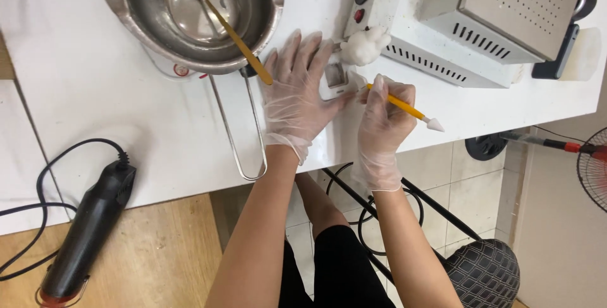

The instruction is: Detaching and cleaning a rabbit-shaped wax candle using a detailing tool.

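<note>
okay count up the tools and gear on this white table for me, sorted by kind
Metal pots: 1
Gold spoons: 1
Yellow pointed sticks, in the right hand: 1
White machines: 1
Black heat guns: 1
Small white figures: 1
Small white blocks, under the left hand: 1
Total: 7

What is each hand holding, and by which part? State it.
Right hand grips a yellow sculpting tool mid-shaft. Left hand holds nothing, resting flat on the white table.

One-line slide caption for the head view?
Gloved left hand steadies a small white block; gloved right hand works it with a yellow modelling tool.
</note>
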